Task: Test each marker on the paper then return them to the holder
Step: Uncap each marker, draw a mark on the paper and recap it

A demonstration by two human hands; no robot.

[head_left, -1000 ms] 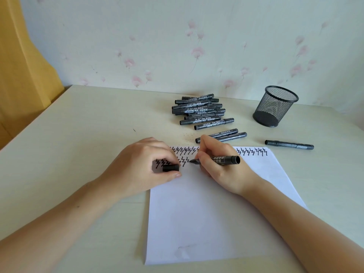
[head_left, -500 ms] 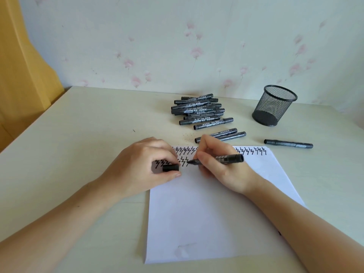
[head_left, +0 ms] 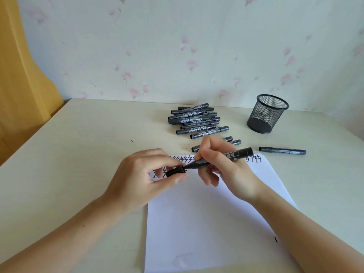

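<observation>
My right hand (head_left: 222, 170) grips a black marker (head_left: 232, 154) above the white paper (head_left: 212, 223). Its tip end points left and meets a black cap (head_left: 175, 171), which my left hand (head_left: 145, 174) pinches between thumb and fingers. Rows of black zigzag marks (head_left: 254, 159) run along the paper's top edge, partly hidden by both hands. A pile of several black markers (head_left: 195, 120) lies behind the paper. Two more markers (head_left: 234, 140) lie just past my right hand, and a single marker (head_left: 281, 150) rests to the right. The black mesh holder (head_left: 266, 113) stands at the back right.
The pale table (head_left: 78, 154) meets a flowered wall at the back. A yellow surface (head_left: 21, 75) rises at the left. A small black ink mark (head_left: 275, 239) sits on the table beside the paper's right edge.
The right hand lifted the marker's tip off the paper and swung it left toward the cap. The left hand raised the cap to meet the tip.
</observation>
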